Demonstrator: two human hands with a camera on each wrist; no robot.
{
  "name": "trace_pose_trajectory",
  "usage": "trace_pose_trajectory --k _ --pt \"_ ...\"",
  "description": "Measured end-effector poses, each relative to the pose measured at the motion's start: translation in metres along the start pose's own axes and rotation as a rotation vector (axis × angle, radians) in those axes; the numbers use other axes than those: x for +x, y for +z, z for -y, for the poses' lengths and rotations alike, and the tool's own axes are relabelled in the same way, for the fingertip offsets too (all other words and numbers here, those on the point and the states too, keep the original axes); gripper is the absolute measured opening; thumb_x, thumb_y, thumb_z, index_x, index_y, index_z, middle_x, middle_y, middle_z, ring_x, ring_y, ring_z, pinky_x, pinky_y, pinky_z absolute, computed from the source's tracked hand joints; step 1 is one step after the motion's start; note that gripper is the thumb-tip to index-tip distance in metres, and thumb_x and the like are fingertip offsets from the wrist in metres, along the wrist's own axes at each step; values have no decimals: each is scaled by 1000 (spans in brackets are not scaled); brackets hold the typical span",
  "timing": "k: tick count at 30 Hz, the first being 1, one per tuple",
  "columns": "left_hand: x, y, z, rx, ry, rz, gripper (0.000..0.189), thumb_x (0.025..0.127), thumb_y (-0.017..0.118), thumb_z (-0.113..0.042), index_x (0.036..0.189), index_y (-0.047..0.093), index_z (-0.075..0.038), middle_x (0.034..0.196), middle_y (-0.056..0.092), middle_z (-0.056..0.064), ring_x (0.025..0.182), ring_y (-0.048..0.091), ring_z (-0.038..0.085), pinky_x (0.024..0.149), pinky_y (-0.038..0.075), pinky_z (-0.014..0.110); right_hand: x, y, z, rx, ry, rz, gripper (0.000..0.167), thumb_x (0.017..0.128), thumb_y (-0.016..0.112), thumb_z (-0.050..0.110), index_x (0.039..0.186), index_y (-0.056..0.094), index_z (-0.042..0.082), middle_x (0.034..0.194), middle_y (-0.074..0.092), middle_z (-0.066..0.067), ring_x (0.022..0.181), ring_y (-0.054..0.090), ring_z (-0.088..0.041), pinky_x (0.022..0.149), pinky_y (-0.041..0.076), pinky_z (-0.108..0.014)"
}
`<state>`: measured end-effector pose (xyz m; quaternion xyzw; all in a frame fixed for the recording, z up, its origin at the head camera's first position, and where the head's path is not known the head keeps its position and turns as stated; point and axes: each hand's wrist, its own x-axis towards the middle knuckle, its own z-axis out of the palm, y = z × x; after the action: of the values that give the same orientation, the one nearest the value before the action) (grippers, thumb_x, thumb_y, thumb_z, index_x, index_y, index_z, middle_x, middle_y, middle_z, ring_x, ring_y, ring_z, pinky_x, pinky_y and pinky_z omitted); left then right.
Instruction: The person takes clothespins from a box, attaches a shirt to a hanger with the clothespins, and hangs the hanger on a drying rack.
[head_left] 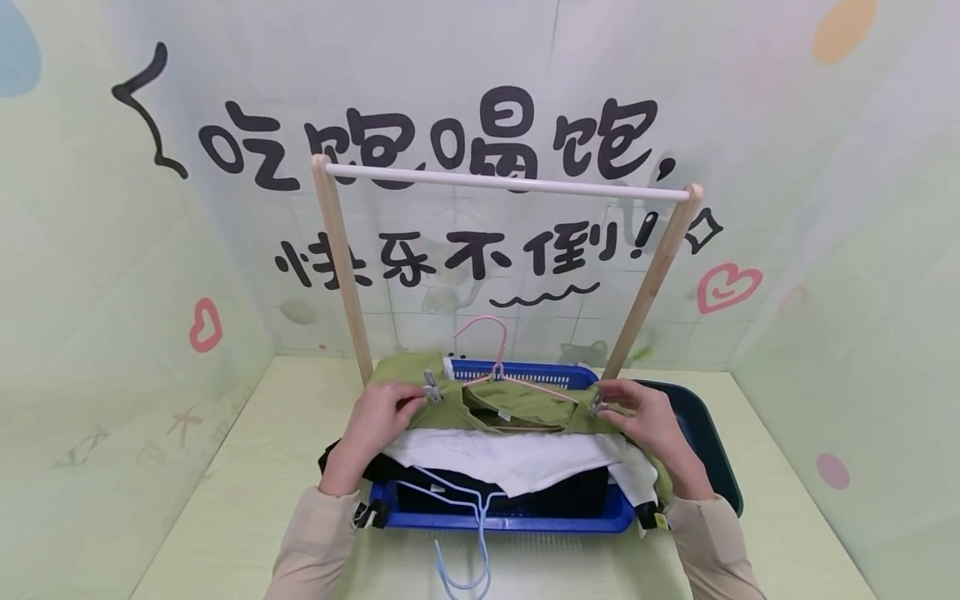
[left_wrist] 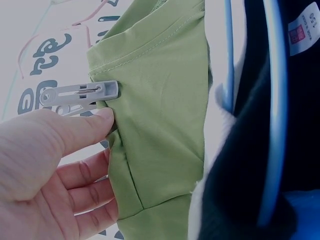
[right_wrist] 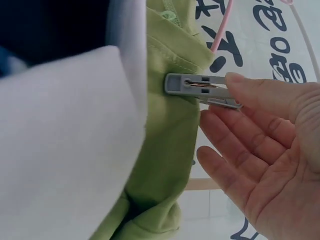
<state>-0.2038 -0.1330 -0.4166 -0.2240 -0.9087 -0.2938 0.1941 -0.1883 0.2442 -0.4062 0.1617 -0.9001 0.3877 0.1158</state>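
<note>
A green shirt [head_left: 442,414] lies on a pink hanger [head_left: 501,350], its neckline facing me. Each shoulder carries a grey clothespin, one on the left [left_wrist: 80,92] and one on the right [right_wrist: 195,86]. With thumb and fingers, my left hand [head_left: 378,421] pinches the shirt's shoulder edge just beside the left clothespin. My right hand [head_left: 651,421] holds the handle end of the right clothespin, thumb on one side and fingers on the other. Below the green shirt lie a white garment [head_left: 510,458] and a black garment [head_left: 566,493] with light blue hangers [head_left: 480,512].
The clothes lie over a blue basket [head_left: 517,523]. A wooden rack with a white rod [head_left: 510,181] stands behind it. To the right is a dark green tray [head_left: 708,446]. Black clips [head_left: 370,514] sit at the basket's front corners.
</note>
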Motion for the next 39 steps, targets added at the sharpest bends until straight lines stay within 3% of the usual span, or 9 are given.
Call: trace_pose_trajectory --k 5,9,13,17,21,28,39 --pt "0 1 0 -2 8 -3 4 80 73 -6 82 74 -2 79 70 7 69 63 19 60 51 32 -5 0 -4 16 17 -17 43 79 73 0 120 61 1 107 66 -16 97 63 -30 82 52 -43" --pt "1 1 0 -2 5 1 3 80 73 -5 82 74 -2 80 70 8 71 64 20 61 52 34 -10 -2 -7 21 33 -108 37 81 72 3 117 63 0 106 67 -17 95 64 -31 80 52 -42" --pt "0 1 0 -5 1 0 4 81 72 -5 82 74 -2 81 70 8 72 64 21 62 53 35 -15 -6 -15 -2 53 -210 30 82 71 5 111 65 -1 102 68 -18 90 65 -29 76 53 -26" --pt "0 1 0 -8 1 -4 3 79 73 -3 82 74 -2 81 70 8 72 65 21 62 53 35 -20 -10 -27 -9 84 -276 26 82 71 3 107 66 -1 98 68 -17 85 64 -8 71 46 -7" --pt "0 2 1 -9 -2 -5 5 78 74 -1 82 74 -2 81 70 8 72 64 20 62 53 34 -27 -14 -39 -20 138 -312 23 84 69 4 106 66 -2 96 68 -18 80 52 14 70 41 -2" --pt "0 2 1 -11 -1 -5 5 78 73 -1 82 75 -3 81 70 8 72 64 20 61 53 34 -40 -19 -54 -36 206 -318 22 85 67 3 106 65 -5 95 68 -21 76 49 17 68 40 -1" --pt "1 1 1 -17 1 -2 4 79 73 -3 82 74 -2 81 70 8 71 64 20 60 52 33 -41 -14 -59 -20 58 -238 22 79 71 -2 101 69 -2 91 69 -18 76 60 6 64 45 -7"
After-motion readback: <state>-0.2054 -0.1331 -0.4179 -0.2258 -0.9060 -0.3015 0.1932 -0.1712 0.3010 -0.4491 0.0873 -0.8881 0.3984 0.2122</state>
